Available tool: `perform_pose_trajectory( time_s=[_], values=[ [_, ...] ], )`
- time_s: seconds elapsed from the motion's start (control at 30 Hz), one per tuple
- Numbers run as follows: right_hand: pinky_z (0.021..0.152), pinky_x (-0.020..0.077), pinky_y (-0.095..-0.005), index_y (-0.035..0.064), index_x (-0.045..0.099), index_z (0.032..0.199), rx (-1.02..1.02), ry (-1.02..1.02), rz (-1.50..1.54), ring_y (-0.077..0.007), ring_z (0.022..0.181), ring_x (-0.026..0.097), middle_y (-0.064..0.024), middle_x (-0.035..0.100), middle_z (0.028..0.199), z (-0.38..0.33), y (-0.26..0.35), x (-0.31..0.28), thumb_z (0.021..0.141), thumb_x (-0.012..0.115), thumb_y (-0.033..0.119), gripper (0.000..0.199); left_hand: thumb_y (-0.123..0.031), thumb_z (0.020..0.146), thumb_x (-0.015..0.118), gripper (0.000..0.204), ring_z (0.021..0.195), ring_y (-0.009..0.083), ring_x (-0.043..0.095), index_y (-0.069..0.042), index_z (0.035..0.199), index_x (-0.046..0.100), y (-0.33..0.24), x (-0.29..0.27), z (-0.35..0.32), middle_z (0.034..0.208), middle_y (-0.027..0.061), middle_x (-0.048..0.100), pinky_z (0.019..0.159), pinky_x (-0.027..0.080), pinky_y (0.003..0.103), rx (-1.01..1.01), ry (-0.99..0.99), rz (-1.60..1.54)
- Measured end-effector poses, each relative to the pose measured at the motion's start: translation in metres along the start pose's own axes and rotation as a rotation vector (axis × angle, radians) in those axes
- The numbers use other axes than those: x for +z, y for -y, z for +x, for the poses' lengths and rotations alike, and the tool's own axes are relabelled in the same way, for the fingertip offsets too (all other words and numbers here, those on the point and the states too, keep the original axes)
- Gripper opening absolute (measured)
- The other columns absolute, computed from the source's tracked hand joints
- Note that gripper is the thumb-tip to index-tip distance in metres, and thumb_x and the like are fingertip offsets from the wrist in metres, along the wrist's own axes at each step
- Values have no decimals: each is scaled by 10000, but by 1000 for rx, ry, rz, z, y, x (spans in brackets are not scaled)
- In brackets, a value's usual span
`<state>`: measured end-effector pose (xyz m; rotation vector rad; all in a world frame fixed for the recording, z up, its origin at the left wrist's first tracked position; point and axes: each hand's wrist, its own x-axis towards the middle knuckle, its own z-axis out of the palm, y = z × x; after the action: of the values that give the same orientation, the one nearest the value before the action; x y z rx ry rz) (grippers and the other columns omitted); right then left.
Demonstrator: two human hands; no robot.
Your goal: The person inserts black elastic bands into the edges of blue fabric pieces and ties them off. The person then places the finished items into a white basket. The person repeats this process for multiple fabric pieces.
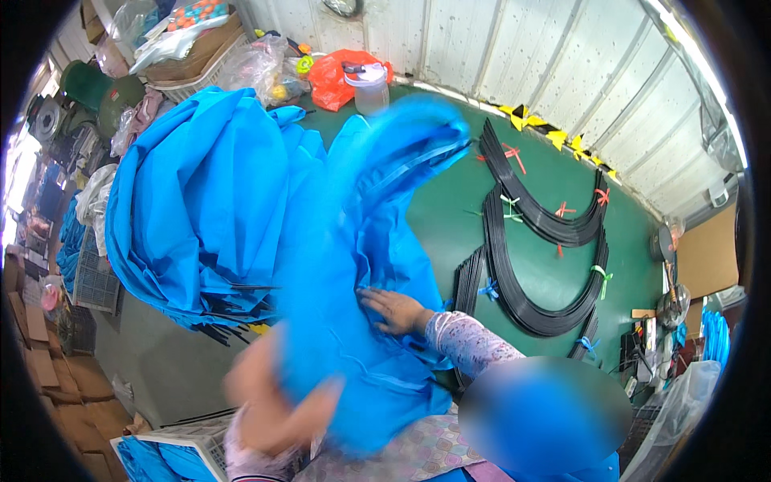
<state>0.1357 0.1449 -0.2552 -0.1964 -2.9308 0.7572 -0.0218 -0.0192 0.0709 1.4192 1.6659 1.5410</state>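
Looks like the step in hand is sorting out one loose blue fabric piece (333, 241), which sits bunched up right in front of the person, just beside the big blue fabric pile (201, 185) on their left. The right hand (393, 312) rests on it with fingers spread, not clamped on anything. The left hand (277, 394) is a blur over by the near edge, so can't tell if those fingers are gripping or loose. Next move probably calls for keeping the right hand planted while the left gets hold of an edge. Tied black strips (574, 234) lie on the green table (554, 277) to the right. As for brands or labels, nothing's legible anywhere.
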Motion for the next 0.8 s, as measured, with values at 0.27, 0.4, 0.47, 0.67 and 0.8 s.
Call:
perform_pose_trajectory(
  time_s=[0.27, 0.4, 0.47, 0.67, 0.8],
  values=[
    [1206, 210, -472, 97, 186, 1568, 307, -48, -95, -333, 1491, 212, -152, 198, 1625, -16, -2, 11, 920, 573, 525, 868, -217, 760, 767, 791, 1317, 345, 470, 59, 1400, 393, -21, -26, 36, 1416, 284, 442, 1107, 369, 459, -298, 34, 62],
    [1192, 211, -502, 93, 180, 1567, 442, -9, 72, -375, 1467, 256, -190, 236, 1605, 24, 34, 3, 942, 555, 463, 818, -309, 784, 805, 859, 1293, 378, 457, 64, 1414, 356, 225, 11, -52, 1404, 282, 435, 1105, 354, 468, -604, 207, 254],
    [1182, 220, -511, 82, 176, 1566, 580, -38, 379, -398, 1448, 290, -207, 264, 1591, 38, 33, 12, 947, 555, 426, 803, -252, 868, 754, 772, 1305, 280, 451, 17, 1456, 332, 254, 58, -92, 1423, 182, 457, 1093, 375, 415, -537, 56, -123],
    [1132, 330, -420, -29, 349, 1470, 193, -412, 1092, -390, 1400, 372, -272, 417, 1477, 72, 116, -128, 992, 512, 467, 708, -37, 854, 696, 680, 1171, 250, 553, -24, 1450, 370, 177, 43, -22, 1331, 120, 553, 1036, 435, 391, -581, -244, -747],
    [1147, 288, -495, 3, 382, 1458, -160, -361, 492, -371, 1389, 392, -237, 436, 1469, 75, 171, -183, 947, 591, 480, 729, -99, 846, 707, 678, 1166, 273, 555, -28, 1442, 391, 75, -50, 19, 1314, 139, 563, 1014, 455, 427, -236, -316, -657]
  ],
)
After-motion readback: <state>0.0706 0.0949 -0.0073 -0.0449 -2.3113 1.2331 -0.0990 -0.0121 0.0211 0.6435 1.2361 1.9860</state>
